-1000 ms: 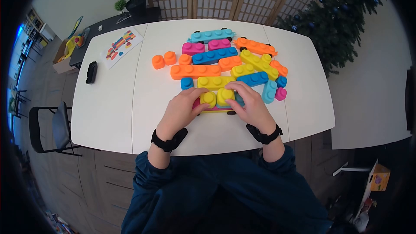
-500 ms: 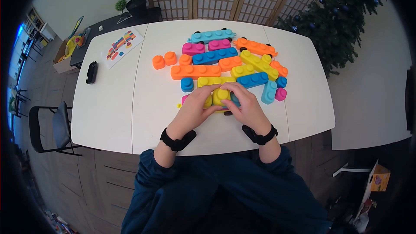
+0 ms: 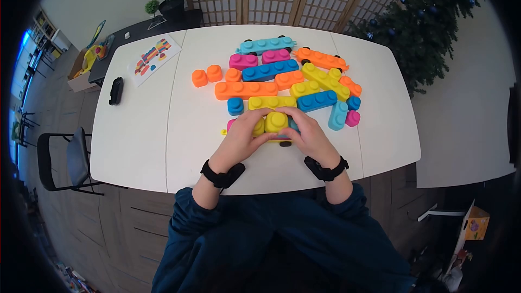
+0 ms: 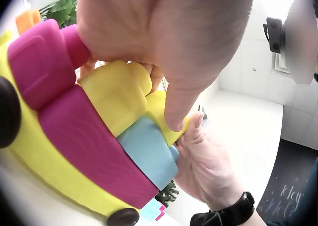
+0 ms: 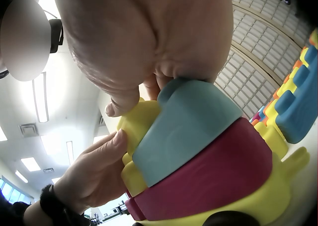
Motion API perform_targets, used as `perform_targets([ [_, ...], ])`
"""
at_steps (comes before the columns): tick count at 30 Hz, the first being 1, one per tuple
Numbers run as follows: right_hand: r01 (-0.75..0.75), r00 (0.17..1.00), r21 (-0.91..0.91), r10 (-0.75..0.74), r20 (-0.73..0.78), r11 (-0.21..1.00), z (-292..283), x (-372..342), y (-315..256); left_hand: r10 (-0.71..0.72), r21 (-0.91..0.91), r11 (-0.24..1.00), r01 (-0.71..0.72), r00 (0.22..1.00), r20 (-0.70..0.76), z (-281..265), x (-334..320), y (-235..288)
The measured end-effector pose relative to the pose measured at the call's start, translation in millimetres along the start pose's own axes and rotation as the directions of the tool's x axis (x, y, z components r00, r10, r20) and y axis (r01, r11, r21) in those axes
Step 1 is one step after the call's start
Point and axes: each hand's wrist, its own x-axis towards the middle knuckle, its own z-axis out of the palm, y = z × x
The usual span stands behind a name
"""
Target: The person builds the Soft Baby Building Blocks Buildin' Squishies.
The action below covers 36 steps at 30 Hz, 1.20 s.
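A stacked toy car stands at the table's near middle, its yellow wheeled base (image 4: 54, 179) carrying a long magenta block (image 4: 94, 136). On top sit a small magenta block (image 4: 39, 62), a yellow block (image 4: 117, 94) and a light blue block (image 5: 189, 131). Another yellow block (image 3: 276, 122) is pinched between both hands, beside the first yellow one and against the light blue block. My left hand (image 3: 240, 137) has its thumb on the near side, fingers behind. From the right, my right hand (image 3: 308, 134) holds the same block, thumb also at the near face.
Several loose blocks lie just beyond the car, including a long yellow block (image 3: 271, 103) and a blue block (image 3: 317, 100). Light blue (image 3: 266, 45) and orange (image 3: 321, 59) wheeled bases are farther back. A picture sheet (image 3: 154, 59) and a black object (image 3: 116, 91) lie left.
My left hand has shifted right from the left yellow block to the other one. The right hand has moved slightly left. Over the last half second both hands have stayed nearly still.
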Motion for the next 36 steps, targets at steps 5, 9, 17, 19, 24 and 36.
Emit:
perform_targets([
  [5,-0.013,0.998,0.022,0.012,0.055,1.0,-4.7,-1.4,4.9,0.026,-0.009,1.0,-0.026,1.0,0.009,-1.7,0.1,0.5],
  [9,-0.011,0.996,0.001,0.011,0.086,1.0,-4.2,-3.6,9.1,0.017,-0.031,0.999,-0.017,1.0,0.02,-1.0,-0.2,-3.5],
  [17,0.021,0.997,-0.021,-0.019,0.076,1.0,0.6,-0.7,8.2,0.06,-0.025,0.998,-0.059,0.998,0.012,-5.4,-2.5,-9.5],
  [19,0.026,0.997,-0.021,-0.025,0.079,0.999,1.6,0.8,7.6,0.063,-0.019,0.998,-0.063,0.998,0.009,-6.8,-3.5,-11.0],
  [24,0.028,0.995,-0.02,-0.026,0.098,0.999,1.8,3.6,6.5,0.092,-0.025,0.995,-0.092,0.996,0.005,-8.3,-4.6,-14.5],
  [36,0.026,0.994,-0.041,-0.022,0.104,0.999,-2.4,4.6,6.4,-0.3,0.109,0.928,0.357,0.887,-0.351,-80.7,-18.2,-80.0],
])
